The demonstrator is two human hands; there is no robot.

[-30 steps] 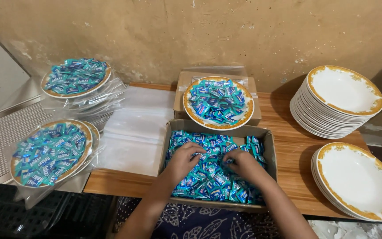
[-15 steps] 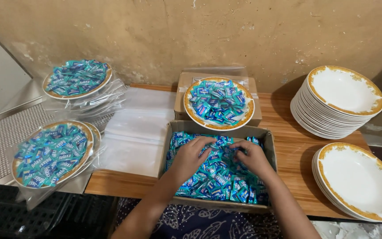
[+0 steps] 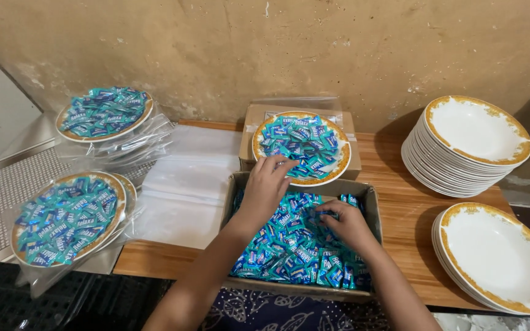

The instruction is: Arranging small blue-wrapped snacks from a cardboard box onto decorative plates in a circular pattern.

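From my remote seat, the candies [image 3: 295,245] are the centre of it: blue-wrapped pieces filling a cardboard box [image 3: 369,202] at the near edge of the wooden table [image 3: 400,196]. The box looks well filled, so I judge plenty is left to move.

My left hand [image 3: 266,184] is lifted over the box's far wall, fingers curled and bunched at the near rim of the plate [image 3: 341,165] that sits on a second, smaller box; it appears to be closed on a few candies, though I cannot see them between the fingers. My right hand [image 3: 346,222] lies low in the box, fingers pinched into the heap.

That plate is already heaped, so I take it as nearly done. Two more filled plates [image 3: 69,220] [image 3: 102,111] sit on the left, wrapped in clear bags, the nearer one resting on others; those look finished. Flat clear bags [image 3: 182,184] lie between them and the box.

On the right, a tall stack of empty plates [image 3: 461,147] and a shorter stack [image 3: 498,254] wait, so most of the work seems ahead.
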